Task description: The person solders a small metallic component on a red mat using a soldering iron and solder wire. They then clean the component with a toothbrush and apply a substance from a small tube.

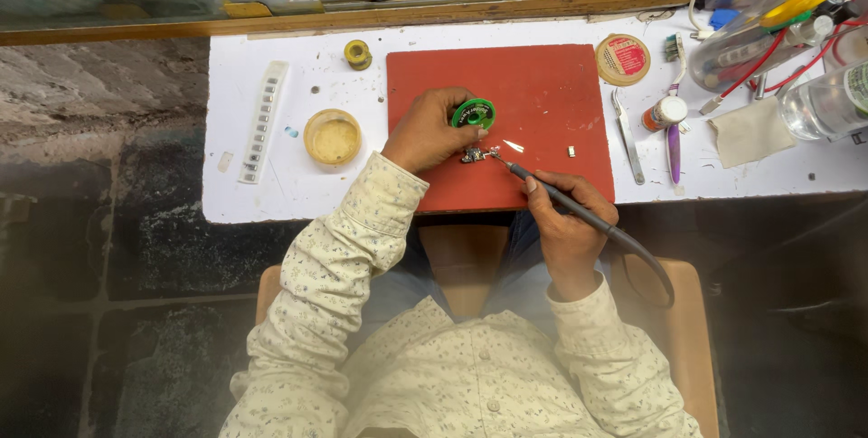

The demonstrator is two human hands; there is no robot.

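Left hand: fingers clamped on green spool, resting on red mat | Right hand: fingers clamped on dark soldering iron, tip touching small metal part on the mat's front edge | Around, on white table: round yellow tin, tweezers, white strip.

Both hands, left and right, curled closed, forearms converging forward.
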